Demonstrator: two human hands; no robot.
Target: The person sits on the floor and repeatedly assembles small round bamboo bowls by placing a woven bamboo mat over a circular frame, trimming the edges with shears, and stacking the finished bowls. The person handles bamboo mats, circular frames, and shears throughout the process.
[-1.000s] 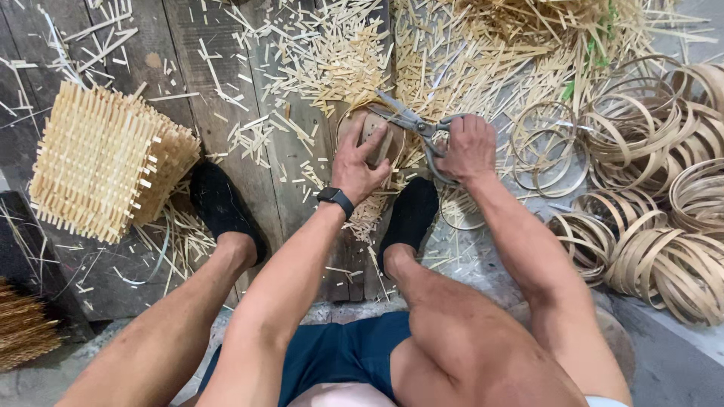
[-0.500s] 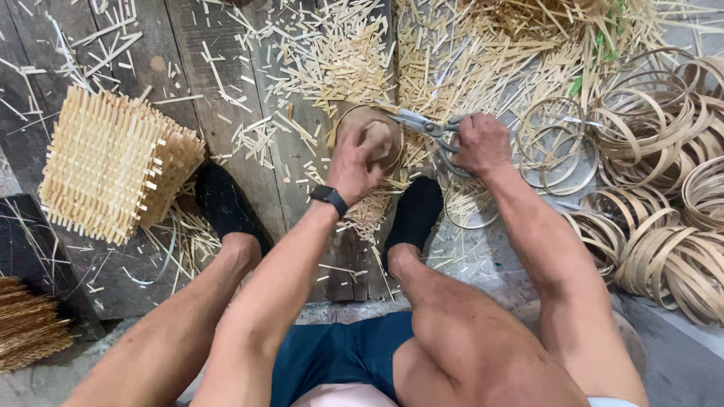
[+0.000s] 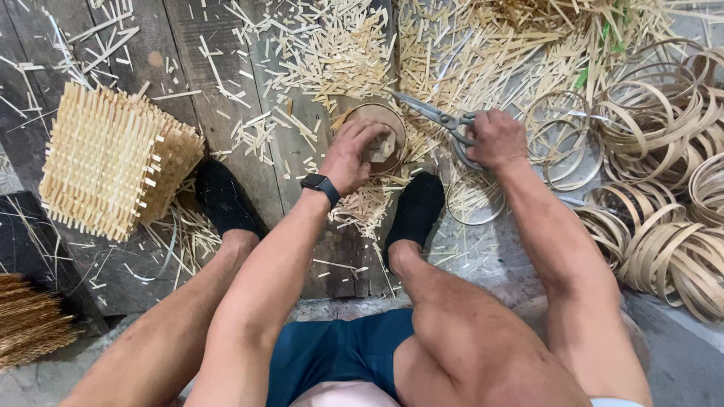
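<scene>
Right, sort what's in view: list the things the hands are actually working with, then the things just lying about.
In hand:
- left hand pressing on the small round woven bamboo piece
- right hand gripping the metal scissors

Lying about:
- square woven bamboo basket
- coiled bamboo strip hoops
- short cut bamboo slivers across the dark wooden planks

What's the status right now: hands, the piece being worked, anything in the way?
Left hand pressing a small round woven piece on the plank floor. Right hand gripping scissors, blades beside the rim. Cut bamboo slivers littered all around.
</scene>
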